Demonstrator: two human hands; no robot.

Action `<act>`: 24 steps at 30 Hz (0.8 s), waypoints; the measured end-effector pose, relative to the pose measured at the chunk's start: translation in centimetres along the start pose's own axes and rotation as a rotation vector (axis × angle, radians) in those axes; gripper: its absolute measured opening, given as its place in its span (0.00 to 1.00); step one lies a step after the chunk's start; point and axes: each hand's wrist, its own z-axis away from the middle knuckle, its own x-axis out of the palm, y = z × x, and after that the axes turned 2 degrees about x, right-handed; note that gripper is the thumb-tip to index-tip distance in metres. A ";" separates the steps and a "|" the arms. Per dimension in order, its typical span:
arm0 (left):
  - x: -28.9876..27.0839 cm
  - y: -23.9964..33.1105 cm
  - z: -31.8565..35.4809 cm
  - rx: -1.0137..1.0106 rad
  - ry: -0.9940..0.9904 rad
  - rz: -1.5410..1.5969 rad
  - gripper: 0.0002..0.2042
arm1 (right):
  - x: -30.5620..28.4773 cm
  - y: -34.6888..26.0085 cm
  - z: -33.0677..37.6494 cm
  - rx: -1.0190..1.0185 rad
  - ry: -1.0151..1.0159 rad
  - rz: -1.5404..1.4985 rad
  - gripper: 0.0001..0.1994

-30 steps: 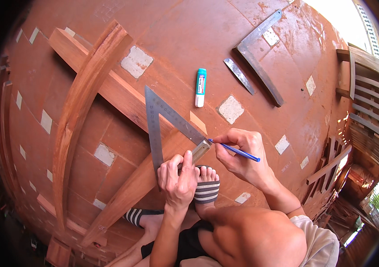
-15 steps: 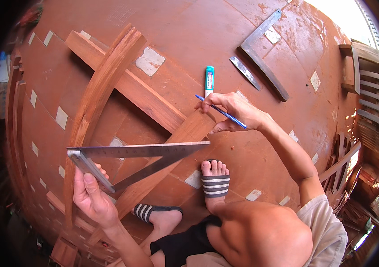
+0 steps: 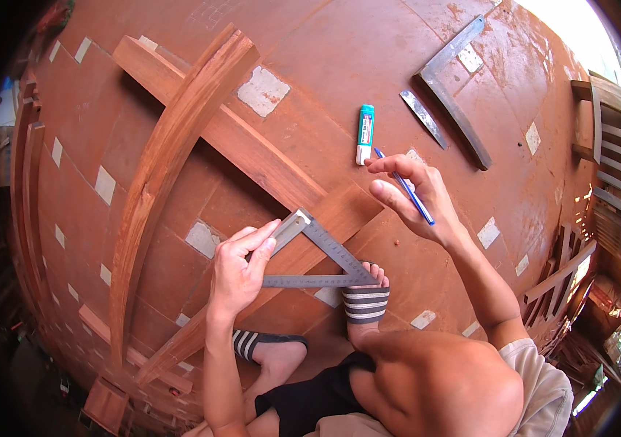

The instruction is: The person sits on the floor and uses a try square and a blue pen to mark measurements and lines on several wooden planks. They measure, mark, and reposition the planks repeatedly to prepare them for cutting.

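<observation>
the left hand (image 3: 241,262) grips a metal triangle square (image 3: 321,258), fingers closed over its upper left corner, pressing it flat on a slanting wooden board (image 3: 281,269). the square's lower right corner lies just beside the toes of the right foot (image 3: 366,291), which wears a striped sandal and rests on the same board. the right hand (image 3: 412,197) hovers above the board's upper end, well apart from the left hand, with a blue pen (image 3: 405,186) pinched between thumb and fingers and its tip pointing up and away. just beyond the fingertips lies a white and teal tube (image 3: 364,134) on the red tiled floor (image 3: 339,58). a long curved wooden piece (image 3: 172,153) crosses over a straight plank (image 3: 252,153) to the left. farther off lie a big steel framing square (image 3: 452,91) and a small flat metal blade (image 3: 423,118).
</observation>
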 end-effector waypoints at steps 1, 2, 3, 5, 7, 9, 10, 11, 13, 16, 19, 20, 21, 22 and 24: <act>0.8 0.3 0.0 0.017 0.019 -0.008 0.17 | 0.0 -0.9 0.7 0.005 0.051 -0.098 0.24; 1.4 0.5 0.1 0.033 0.039 -0.017 0.17 | 0.3 -1.4 1.4 0.010 0.103 -0.195 0.23; 1.7 1.1 -0.1 0.074 0.043 -0.065 0.20 | 1.4 -1.0 2.0 -0.122 0.275 -0.252 0.20; 1.9 1.2 -0.2 0.024 0.024 -0.085 0.21 | 1.8 -1.4 3.2 -0.152 0.254 -0.167 0.19; 1.9 1.4 0.1 0.008 0.031 -0.118 0.21 | 2.7 -3.2 4.0 -0.112 0.223 -0.257 0.14; 2.2 1.3 0.1 0.039 0.050 -0.157 0.20 | 4.0 -3.3 4.1 -0.159 0.234 -0.250 0.12; 2.3 1.3 0.1 0.049 0.055 -0.165 0.20 | 4.7 -3.2 4.0 -0.202 0.245 -0.255 0.11; 2.4 1.2 0.1 0.058 0.060 -0.173 0.20 | 4.9 -3.5 4.1 -0.134 0.215 -0.291 0.09; 2.6 1.2 0.0 0.071 0.060 -0.180 0.20 | 5.7 -3.2 4.1 -0.113 0.218 -0.355 0.07; 2.6 1.1 0.0 0.072 0.053 -0.173 0.20 | 6.4 -2.9 4.1 -0.081 0.222 -0.395 0.04; 2.6 1.1 -0.1 0.064 0.055 -0.153 0.20 | 6.5 -2.8 4.0 -0.072 0.206 -0.378 0.04; 2.6 1.1 -0.1 0.062 0.055 -0.146 0.20 | 6.5 -2.9 4.0 -0.071 0.205 -0.370 0.04; 2.6 1.1 -0.1 0.060 0.055 -0.139 0.20 | 6.4 -3.0 3.9 -0.072 0.204 -0.363 0.04; 2.6 1.1 -0.2 0.058 0.054 -0.137 0.20 | 6.3 -3.1 3.9 -0.073 0.200 -0.350 0.04; 2.6 1.1 -0.2 0.054 0.052 -0.132 0.20 | 6.1 -3.3 3.7 -0.077 0.191 -0.324 0.04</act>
